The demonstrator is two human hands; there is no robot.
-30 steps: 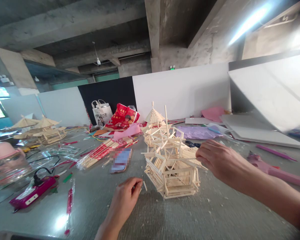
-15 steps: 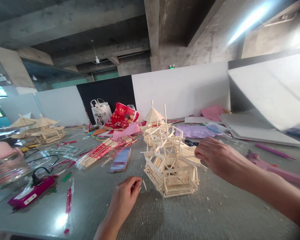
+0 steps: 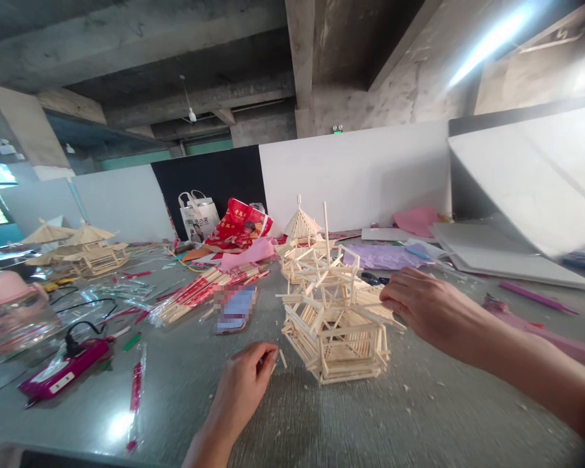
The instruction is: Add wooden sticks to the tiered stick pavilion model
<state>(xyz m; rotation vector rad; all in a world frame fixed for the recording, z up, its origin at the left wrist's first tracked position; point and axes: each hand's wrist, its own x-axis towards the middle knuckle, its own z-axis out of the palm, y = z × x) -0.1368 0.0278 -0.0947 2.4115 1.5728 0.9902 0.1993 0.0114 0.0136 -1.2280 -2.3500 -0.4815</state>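
Note:
A wooden stick model (image 3: 353,354) of a many-sided pavilion, with an open frame and slatted sides, stands in front of me. My right hand (image 3: 414,302) is at its right side, fingers pinched together by the edge of a slatted panel (image 3: 370,296). Whatever those fingertips grip is hidden. Resting on the table left of the model, my left hand (image 3: 248,374) is closed, thumb against the fingers; its contents cannot be made out. A short loose stick (image 3: 283,359) lies just beyond its fingertips. Behind the frame rises a pointed stick roof (image 3: 299,221), beside an upright stick (image 3: 325,227).
A phone (image 3: 236,311) and packs of sticks in red wrappers (image 3: 195,299) lie left. Farther left are a purple power strip (image 3: 65,370), a clear bottle (image 3: 14,318) and other stick pavilions (image 3: 90,250). White boards (image 3: 492,253) and a pink tool (image 3: 541,335) lie right.
The view has shifted very slightly. Both hands keep nearly the same places and poses, and the stick model stands as before.

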